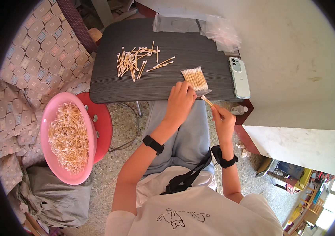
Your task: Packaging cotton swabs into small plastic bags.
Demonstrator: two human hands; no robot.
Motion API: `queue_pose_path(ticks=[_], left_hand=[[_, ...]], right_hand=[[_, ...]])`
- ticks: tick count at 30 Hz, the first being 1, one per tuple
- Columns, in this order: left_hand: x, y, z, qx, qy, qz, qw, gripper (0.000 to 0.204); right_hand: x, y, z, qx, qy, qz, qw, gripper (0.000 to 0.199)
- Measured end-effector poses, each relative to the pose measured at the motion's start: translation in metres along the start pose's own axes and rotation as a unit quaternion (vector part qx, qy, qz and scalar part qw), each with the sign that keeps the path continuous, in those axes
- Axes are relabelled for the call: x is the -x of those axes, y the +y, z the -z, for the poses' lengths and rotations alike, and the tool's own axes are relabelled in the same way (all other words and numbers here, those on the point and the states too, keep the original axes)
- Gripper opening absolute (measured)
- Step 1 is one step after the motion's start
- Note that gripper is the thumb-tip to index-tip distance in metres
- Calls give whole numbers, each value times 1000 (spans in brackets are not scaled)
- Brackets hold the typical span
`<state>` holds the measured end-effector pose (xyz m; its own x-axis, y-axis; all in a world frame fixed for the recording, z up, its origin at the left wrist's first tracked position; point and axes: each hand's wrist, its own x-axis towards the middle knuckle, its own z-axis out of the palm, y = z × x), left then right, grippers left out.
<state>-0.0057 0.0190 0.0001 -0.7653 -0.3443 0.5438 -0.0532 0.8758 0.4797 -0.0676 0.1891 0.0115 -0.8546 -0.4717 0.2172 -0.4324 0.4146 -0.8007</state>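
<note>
So your left hand (180, 101) was resting flat-ish on the near end of the small clear bag of cotton swabs (195, 79), fingers pinning the bag's mouth to the dark table (108, 88), more pressing down than gripping. Your right hand (222, 120) sat just below and to the right of that, fingers pinched narrow around a few swabs (206, 100), their tips pointing up toward the bag opening right by your left fingertips. The bag itself lay at the table's near edge, just beyond your left hand. Those swabs looked super light and thin, wooden stems by the look of it, so stiff enough to push but easy to snap or fan out if you squeezed at the ends. I'd say pinching them mid-stem as a tight bundle was the right call. The bag film looked slick and floppy, so it needed that hand on it near the mouth. Further out from your left hand there was a loose pile of swabs (134, 62), and the pale phone (240, 77) lay off beyond your right. Away to your left sat a pink bowl (53, 108) heaped with more.
</note>
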Motion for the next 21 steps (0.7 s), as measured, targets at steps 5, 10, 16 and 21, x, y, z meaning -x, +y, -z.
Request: queue_pose_path(ticks=[5, 10, 16, 21], left_hand=[[-1, 3, 8, 33, -18, -18, 999, 20], [0, 3, 4, 29, -32, -29, 999, 20], [2, -2, 0, 140, 0, 21, 990, 13], [-1, 3, 5, 220, 22, 63, 973, 10]], right_hand=[[1, -1, -1, -7, 1, -11, 1000, 14], [1, -6, -3, -27, -3, -18, 999, 12], [2, -8, -1, -23, 0, -22, 999, 14], [6, -14, 0, -41, 4, -20, 999, 15]])
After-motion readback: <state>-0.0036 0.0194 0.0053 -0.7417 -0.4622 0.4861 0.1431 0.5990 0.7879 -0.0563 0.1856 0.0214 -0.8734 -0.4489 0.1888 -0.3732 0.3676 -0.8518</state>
